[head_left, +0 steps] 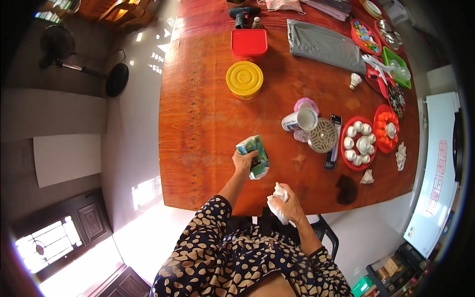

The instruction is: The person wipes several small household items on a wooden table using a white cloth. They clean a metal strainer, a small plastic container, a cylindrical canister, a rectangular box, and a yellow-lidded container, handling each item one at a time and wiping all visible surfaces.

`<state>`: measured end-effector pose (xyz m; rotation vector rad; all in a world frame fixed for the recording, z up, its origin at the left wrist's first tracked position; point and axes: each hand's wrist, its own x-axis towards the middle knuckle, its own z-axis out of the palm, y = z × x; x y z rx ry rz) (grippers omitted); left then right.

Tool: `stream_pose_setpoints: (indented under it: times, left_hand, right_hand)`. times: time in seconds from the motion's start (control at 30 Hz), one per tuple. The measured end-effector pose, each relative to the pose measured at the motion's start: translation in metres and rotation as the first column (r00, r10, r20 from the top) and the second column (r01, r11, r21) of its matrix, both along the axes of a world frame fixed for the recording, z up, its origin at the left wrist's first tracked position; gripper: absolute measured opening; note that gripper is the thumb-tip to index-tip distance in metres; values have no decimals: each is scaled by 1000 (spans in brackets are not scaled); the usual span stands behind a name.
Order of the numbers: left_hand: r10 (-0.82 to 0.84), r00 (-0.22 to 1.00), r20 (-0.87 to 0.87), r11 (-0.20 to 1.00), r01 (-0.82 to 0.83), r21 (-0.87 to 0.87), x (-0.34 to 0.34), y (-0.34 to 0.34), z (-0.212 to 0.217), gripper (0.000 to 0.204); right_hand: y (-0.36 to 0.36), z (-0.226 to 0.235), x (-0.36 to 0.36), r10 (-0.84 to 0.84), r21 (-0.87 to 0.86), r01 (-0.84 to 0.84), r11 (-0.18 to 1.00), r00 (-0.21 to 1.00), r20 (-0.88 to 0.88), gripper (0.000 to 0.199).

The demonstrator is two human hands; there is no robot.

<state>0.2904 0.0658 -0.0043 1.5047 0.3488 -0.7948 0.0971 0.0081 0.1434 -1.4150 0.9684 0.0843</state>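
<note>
My left hand (242,162) is closed round a green soft pack of tissues (260,168) over the wooden table (208,128). In my right hand (294,207), near the table's front edge, is a crumpled white tissue (280,196), its end sticking up past the fingers. Right of and beyond the pack, a white cup-shaped container (303,120) stands beside a round slotted metal tray (323,135). A long dark flat package (332,153) lies partly under that tray. Farther right, a red plate (363,168) carries several small white teacups.
A yellow round lidded tin (244,79), a red box (249,42) and a cordless drill (241,16) stand toward the back. A folded grey bag (324,47) and a shuttlecock (355,80) lie at the back right. Crumpled tissue (367,176) rests near the front right.
</note>
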Motion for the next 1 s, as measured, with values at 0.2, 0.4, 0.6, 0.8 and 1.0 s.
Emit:
stream_pose_setpoints:
  times: [0.2,0.4,0.6,0.8,1.0]
  left_hand:
    - [-134,991,11,990,134,33,8,-60,-45,61]
    - [-548,779,304,750,297,591,21,-82,-23,114]
    - [-402,831,384,816,135,562,54,1,-16,92]
    - [-350,800,487,851,54,523,84,172,-31,59]
    - [-342,873,347,849,128,513,124,341,-16,46]
  right_hand:
    - [-8,-41,-7,-42,171,31,985,997,61,59]
    - [14,-77,13,95,100,-98,990,995,34,64]
    - [52,-125,91,133,-321,-114,940,990,39,61]
    - [137,-194,139,75,-791,-135,597,991,-113,65]
    - [256,-206,204,95,-871,-331,364,943,-319,61]
